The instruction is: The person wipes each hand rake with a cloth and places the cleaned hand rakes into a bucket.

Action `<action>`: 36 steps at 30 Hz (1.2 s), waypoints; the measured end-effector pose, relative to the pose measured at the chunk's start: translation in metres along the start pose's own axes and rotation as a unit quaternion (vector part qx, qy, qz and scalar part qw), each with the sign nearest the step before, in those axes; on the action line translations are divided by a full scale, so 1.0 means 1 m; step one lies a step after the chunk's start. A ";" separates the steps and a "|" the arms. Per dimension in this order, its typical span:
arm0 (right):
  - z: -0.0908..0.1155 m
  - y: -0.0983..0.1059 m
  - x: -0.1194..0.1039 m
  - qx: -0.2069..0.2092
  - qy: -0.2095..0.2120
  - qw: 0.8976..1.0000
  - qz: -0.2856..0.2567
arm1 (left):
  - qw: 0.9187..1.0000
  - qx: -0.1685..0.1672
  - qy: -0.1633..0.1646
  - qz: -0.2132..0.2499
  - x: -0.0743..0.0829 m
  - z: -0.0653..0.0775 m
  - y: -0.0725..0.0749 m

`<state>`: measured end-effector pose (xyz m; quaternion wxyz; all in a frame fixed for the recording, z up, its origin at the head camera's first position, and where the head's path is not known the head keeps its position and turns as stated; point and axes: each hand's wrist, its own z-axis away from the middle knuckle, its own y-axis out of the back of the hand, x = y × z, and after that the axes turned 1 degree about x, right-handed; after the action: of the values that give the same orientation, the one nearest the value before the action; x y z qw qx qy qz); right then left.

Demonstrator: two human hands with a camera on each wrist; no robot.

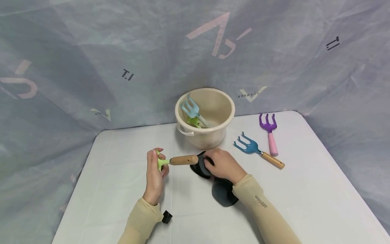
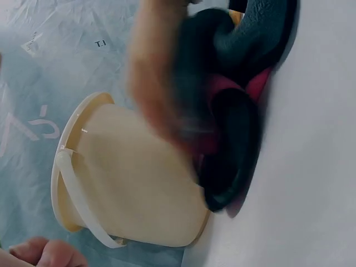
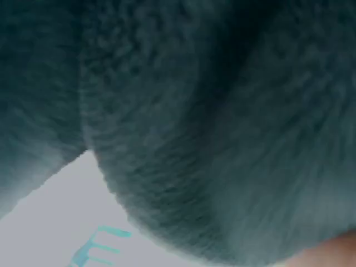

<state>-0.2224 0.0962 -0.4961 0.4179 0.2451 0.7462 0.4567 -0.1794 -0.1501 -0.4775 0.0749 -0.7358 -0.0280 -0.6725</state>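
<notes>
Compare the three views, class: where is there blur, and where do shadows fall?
Head: mostly sharp, soft shadow beside the right sleeve on the white table; left wrist: right hand smeared by blur, bucket crisper; right wrist: dark plush, slightly soft, fills most of the frame.

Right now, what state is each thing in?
Green-headed tool: held by left hand
Dark fuzzy pieces: farther one gripped by right hand
Bucket: upright, open, handle lowered
Pale fork: inside bucket, tines up
Green tool inside: partly hidden
Blue fork: lying, unheld
Purple fork: lying, unheld
</notes>
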 end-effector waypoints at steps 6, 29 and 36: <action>0.004 -0.012 0.007 -0.081 0.007 0.996 0.033 | 0.999 -0.006 0.003 0.034 0.005 -0.001 0.001; 0.004 -0.012 0.007 -0.081 -0.010 0.997 0.010 | 0.936 -0.113 -0.235 -0.239 0.059 -0.109 -0.056; 0.003 -0.011 0.006 -0.083 -0.016 0.996 0.013 | 0.892 -0.124 -0.282 -0.330 0.047 -0.106 -0.053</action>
<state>-0.2228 0.0973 -0.5092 0.4426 0.2262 0.6956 0.5187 -0.2866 -0.1166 -0.4180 -0.2544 -0.8463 -0.2053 -0.4206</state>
